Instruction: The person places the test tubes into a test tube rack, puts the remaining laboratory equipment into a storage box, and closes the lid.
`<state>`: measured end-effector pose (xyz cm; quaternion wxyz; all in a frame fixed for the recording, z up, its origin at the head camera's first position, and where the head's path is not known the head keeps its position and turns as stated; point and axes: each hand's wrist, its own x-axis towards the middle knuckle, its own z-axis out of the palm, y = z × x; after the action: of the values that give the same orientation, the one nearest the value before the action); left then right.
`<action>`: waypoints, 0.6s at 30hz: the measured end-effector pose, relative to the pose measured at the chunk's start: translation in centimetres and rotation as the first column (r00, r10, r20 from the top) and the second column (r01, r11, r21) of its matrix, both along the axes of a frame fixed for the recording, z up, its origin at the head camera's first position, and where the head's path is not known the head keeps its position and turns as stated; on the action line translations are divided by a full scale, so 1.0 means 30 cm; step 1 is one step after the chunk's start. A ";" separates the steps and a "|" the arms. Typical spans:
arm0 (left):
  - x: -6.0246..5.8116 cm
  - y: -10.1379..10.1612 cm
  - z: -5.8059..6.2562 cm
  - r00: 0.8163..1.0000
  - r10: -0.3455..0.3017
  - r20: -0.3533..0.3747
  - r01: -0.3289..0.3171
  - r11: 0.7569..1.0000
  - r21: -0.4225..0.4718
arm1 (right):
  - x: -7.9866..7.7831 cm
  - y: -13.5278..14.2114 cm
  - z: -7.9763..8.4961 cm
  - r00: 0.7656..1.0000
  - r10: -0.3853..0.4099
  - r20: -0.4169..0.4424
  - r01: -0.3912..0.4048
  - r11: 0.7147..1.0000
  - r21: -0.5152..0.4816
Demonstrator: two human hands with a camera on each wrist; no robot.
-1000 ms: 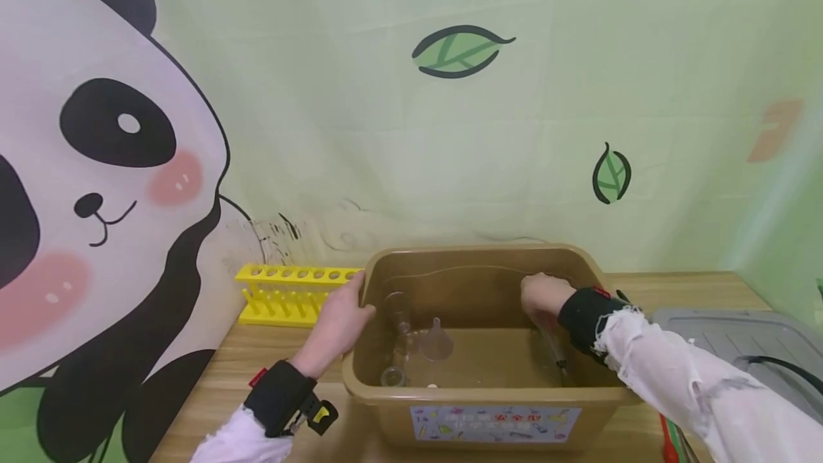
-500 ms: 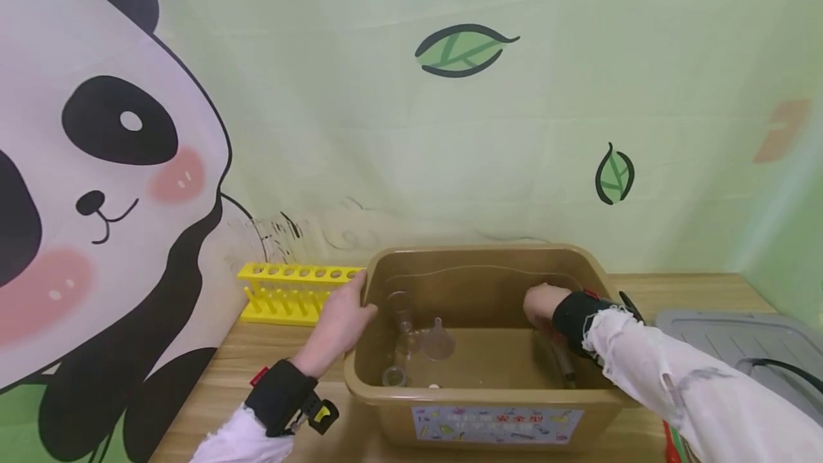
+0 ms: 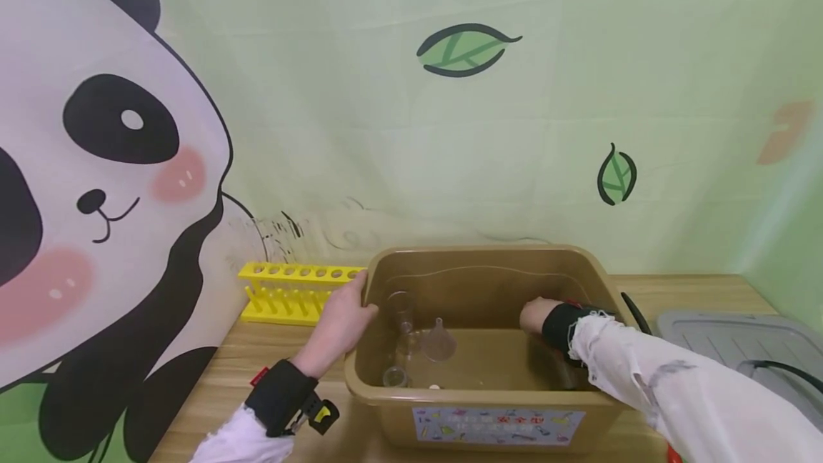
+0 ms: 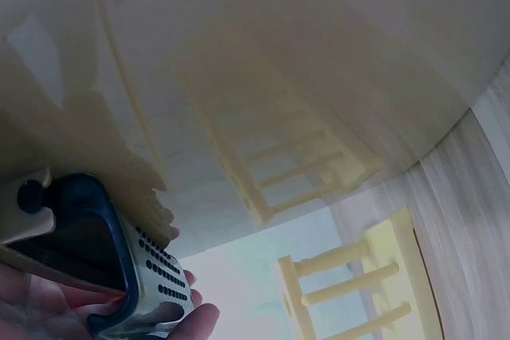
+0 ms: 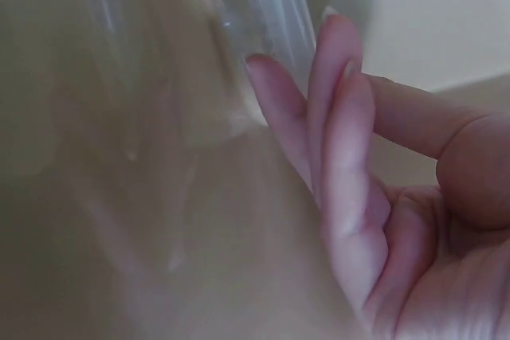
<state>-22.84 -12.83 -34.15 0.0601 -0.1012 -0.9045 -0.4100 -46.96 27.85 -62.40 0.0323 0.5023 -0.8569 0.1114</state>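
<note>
A brown plastic bin (image 3: pixel 479 397) fills the middle of the head view. My left hand (image 3: pixel 341 316) grips its left rim, the thumb lapping over the edge. In the left wrist view the bin's glossy outer wall (image 4: pixel 263 5) rises above the fingers. My right hand (image 3: pixel 539 314) is down inside the bin near the right wall, its wrist partly under the rim and sleeve. In the right wrist view a clear tube (image 5: pixel 275 13) runs behind the fingertips (image 5: pixel 339 33). The thumb tip is hidden behind the fingers, so I cannot tell whether they hold the tube.
A clear funnel (image 3: pixel 439 344), a small clear cup (image 3: pixel 395 377) and other clear pieces sit at the bin's left. A yellow test tube rack (image 3: pixel 289 316) stands left of the bin. A grey lid (image 3: pixel 726 327) lies to the right, and a red-tipped item (image 3: pixel 673 454) shows below.
My right hand has sunk lower in the bin, and its forearm has moved left. The tube under it has shifted toward the front right corner. My left hand has stayed on the rim.
</note>
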 end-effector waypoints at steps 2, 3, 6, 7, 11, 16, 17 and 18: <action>0.002 0.001 0.001 1.000 0.000 0.007 0.000 1.000 0.007 | -0.129 0.063 -0.150 0.984 0.172 -0.043 -0.174 0.983 -0.056; 0.003 0.002 0.001 1.000 0.000 0.009 0.000 1.000 0.008 | -0.200 0.103 -0.239 0.958 0.264 -0.115 -0.276 0.955 -0.104; 0.005 0.003 0.004 1.000 -0.002 0.003 0.002 1.000 0.006 | -0.314 0.141 -0.398 0.998 -0.051 -0.048 0.053 0.998 0.037; 0.005 0.003 0.005 1.000 -0.002 0.001 0.002 1.000 0.007 | -0.322 0.140 -0.420 0.973 -0.221 -0.058 0.228 0.959 0.170; 0.005 0.003 0.009 1.000 -0.008 -0.007 0.008 1.000 0.004 | -0.255 0.076 -0.370 0.851 -0.507 -0.137 0.510 0.737 0.443; 0.002 0.007 0.006 1.000 -0.015 -0.017 0.015 1.000 -0.009 | -0.194 0.054 -0.319 0.822 -0.556 -0.124 0.548 0.713 0.437; 0.002 0.008 0.006 1.000 -0.017 -0.014 0.017 1.000 -0.007 | -0.214 0.066 -0.348 0.818 -0.562 -0.120 0.552 0.711 0.435; 0.001 0.009 0.005 1.000 -0.017 -0.014 0.017 1.000 -0.009 | -0.260 0.087 -0.408 0.817 -0.562 -0.124 0.553 0.707 0.440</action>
<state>-22.80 -12.55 -34.00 0.0625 -0.1122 -0.9050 -0.4057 -54.76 30.46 -74.63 -0.0628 0.2118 -0.9698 -0.1035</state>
